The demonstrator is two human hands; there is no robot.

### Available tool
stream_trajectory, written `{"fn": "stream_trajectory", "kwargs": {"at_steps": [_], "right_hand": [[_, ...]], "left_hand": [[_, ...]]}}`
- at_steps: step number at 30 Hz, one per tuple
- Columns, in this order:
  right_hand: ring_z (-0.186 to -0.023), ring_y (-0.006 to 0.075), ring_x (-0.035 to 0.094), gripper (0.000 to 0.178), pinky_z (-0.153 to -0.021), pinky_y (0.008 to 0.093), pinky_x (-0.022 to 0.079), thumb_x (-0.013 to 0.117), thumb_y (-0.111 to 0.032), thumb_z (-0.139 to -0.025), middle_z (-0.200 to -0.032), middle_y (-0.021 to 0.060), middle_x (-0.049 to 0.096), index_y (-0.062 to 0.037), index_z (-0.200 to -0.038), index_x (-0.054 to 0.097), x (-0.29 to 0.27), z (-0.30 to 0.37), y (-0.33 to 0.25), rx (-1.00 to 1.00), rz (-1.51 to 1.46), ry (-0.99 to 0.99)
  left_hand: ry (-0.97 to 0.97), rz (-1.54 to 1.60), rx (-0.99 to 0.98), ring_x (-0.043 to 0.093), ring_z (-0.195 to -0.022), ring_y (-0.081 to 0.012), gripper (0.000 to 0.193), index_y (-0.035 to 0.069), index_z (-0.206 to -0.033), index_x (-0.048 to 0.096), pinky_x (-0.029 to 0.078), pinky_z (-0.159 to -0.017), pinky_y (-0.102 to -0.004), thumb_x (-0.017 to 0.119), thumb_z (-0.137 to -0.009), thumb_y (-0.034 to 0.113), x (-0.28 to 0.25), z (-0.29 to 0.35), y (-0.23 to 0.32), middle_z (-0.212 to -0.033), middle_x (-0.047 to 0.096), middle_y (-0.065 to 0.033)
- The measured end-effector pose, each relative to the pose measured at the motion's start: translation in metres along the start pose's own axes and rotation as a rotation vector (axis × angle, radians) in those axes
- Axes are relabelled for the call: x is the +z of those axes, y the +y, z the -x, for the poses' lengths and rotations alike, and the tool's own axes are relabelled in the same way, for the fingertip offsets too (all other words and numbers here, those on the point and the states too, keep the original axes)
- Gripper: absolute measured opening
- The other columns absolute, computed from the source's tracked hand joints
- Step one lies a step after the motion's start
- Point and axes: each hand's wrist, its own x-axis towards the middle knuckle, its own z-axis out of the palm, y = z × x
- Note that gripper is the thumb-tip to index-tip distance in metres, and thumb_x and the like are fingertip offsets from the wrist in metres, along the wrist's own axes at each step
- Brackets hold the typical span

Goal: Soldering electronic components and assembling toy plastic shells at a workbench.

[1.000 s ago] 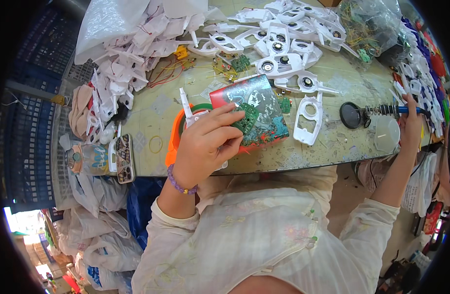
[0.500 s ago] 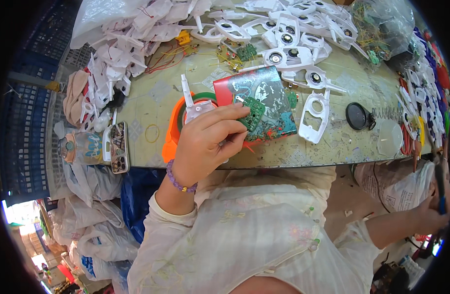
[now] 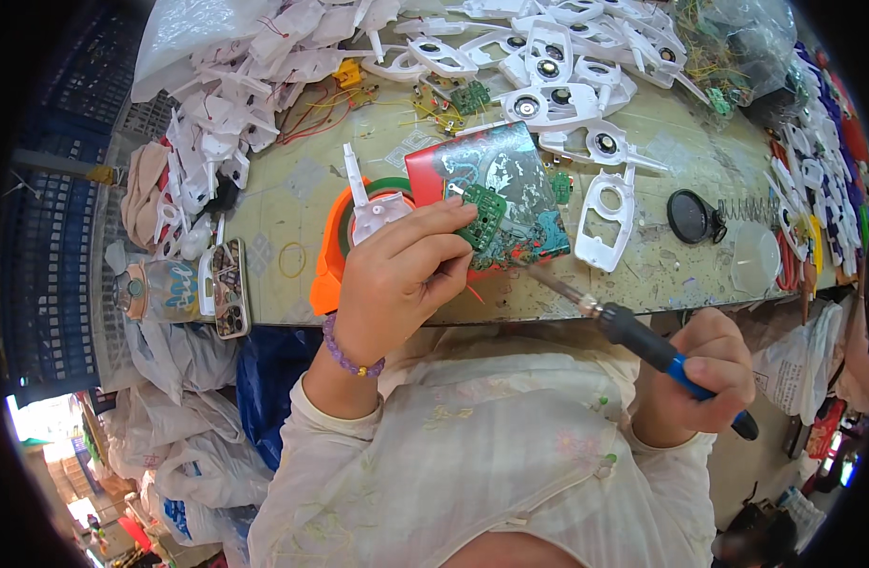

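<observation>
Circuit board (image 3: 487, 214) juts rightward from pinching left hand (image 3: 396, 263); right hand (image 3: 682, 403) curls around soldering iron (image 3: 641, 341).

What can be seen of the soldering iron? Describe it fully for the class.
The soldering iron is long and slim: a dull brownish rod, apparently metal, a shiny collar, then a black and blue handle, seemingly plastic, with a dark end. The right hand grips the blue part. It slants across the picture, tip toward the upper left, beside the patterned box's lower edge; whether the tip touches anything is unclear.
</observation>
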Motion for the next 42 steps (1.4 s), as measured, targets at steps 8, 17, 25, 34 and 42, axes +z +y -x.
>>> {"fn": "stream_trajectory", "kwargs": {"at_steps": [8,17,25,34,42], "right_hand": [[-0.039,0.0147,0.04,0.044,-0.036,0.0275,0.028,0.043,-0.038,-0.096,-0.052,0.0022,0.046,-0.0029,-0.077,0.06,0.013,0.004,0.002,0.048,0.036,-0.155],[-0.039,0.0146,0.04,0.044,-0.036,0.0272,0.028,0.043,-0.038,-0.096,-0.052,0.0022,0.046,-0.0027,-0.076,0.059,0.015,0.002,0.002,0.063,0.029,-0.168],[-0.039,0.0148,0.04,0.043,-0.036,0.0274,0.029,0.041,-0.035,-0.097,-0.052,0.003,0.046,-0.0026,-0.075,0.058,0.013,0.004,0.004,0.125,0.04,-0.158],[-0.038,0.0148,0.041,0.037,-0.035,0.0279,0.028,0.043,-0.029,-0.096,-0.052,0.0035,0.047,-0.0028,-0.074,0.056,0.015,0.008,0.003,0.077,0.041,-0.129],[-0.041,0.016,0.041,0.035,-0.036,0.0288,0.029,0.049,-0.029,-0.093,-0.055,0.002,0.047,-0.0009,-0.076,0.059,0.016,0.011,-0.001,-0.133,0.047,-0.224]], "left_hand": [[0.024,-0.032,0.036,0.064,-0.099,-0.025,0.014,0.002,-0.079,0.06,0.054,-0.079,-0.0329,0.07,-0.069,0.0,0.001,0.001,-0.001,-0.103,0.067,-0.0092],[0.011,-0.024,0.039,0.064,-0.101,-0.0247,0.015,0.002,-0.079,0.06,0.054,-0.079,-0.0327,0.07,-0.069,0.001,0.0,0.001,-0.001,-0.103,0.066,-0.0094],[0.001,-0.034,0.046,0.064,-0.101,-0.025,0.015,0.002,-0.079,0.059,0.054,-0.079,-0.0332,0.07,-0.068,0.0,0.001,0.003,-0.002,-0.104,0.066,-0.0093],[0.002,-0.069,0.083,0.064,-0.101,-0.0246,0.016,0.002,-0.079,0.059,0.054,-0.078,-0.033,0.07,-0.067,0.0,0.003,0.002,0.001,-0.104,0.066,-0.0092],[0.027,-0.086,0.072,0.064,-0.099,-0.024,0.015,0.002,-0.078,0.06,0.054,-0.078,-0.0322,0.07,-0.067,-0.001,0.003,0.001,0.003,-0.102,0.066,-0.0086]]}}
